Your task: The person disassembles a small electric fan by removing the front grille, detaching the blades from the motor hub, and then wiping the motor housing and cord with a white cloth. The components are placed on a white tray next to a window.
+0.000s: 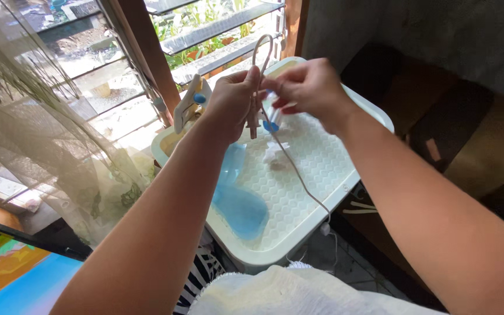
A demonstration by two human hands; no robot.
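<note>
My left hand (233, 100) pinches a beige cord (259, 52) that loops up above my fingers. The cord's plug end (252, 125) hangs just below that hand. My right hand (310, 88) touches the same cord beside the left hand, fingers closed on it. From there the cord (298, 175) trails down across a white plastic tray (354, 175) and over its near edge. Both hands hover above the tray's far half.
A blue translucent plastic piece (239, 204) lies in the tray. A white and blue device (189, 105) leans at the tray's far left corner. Louvred glass windows (88, 64) and a sheer curtain (42, 140) stand left. White knitted cloth (287, 291) lies near me; a colourful screen (13, 274) sits at bottom left.
</note>
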